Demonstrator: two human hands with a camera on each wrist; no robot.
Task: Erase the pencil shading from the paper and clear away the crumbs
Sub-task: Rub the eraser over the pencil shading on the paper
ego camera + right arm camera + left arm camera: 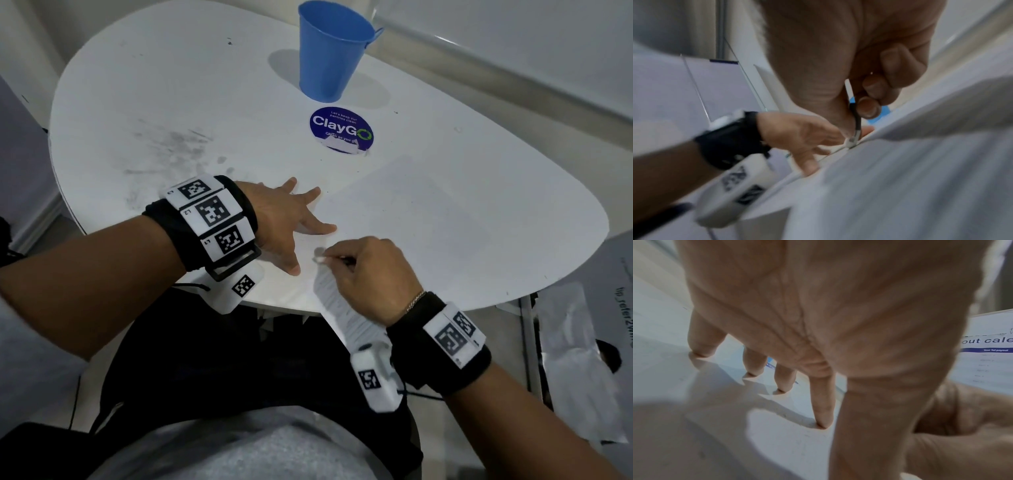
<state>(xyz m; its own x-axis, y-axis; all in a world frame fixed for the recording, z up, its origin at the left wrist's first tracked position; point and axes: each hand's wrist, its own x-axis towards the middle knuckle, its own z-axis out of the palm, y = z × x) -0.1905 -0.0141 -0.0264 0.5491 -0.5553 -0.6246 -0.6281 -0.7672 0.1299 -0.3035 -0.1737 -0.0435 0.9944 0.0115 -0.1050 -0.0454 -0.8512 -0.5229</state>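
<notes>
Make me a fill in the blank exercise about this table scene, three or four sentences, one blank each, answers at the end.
1. The left hand lies with fingers spread flat on the ____.
2. The right hand pinches a pencil with its ____ end down on the sheet.
3. At the far side of the table stands a bucket coloured ____.
4. The round sticker reads ____.

Missing words: paper; eraser; blue; ClayGo

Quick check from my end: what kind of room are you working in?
Probably an office pantry or break area. A round sticker on the white table reads "Let's keep our pantries clean", a blue bucket stands behind it, and printed sheets lie beside the table.
</notes>
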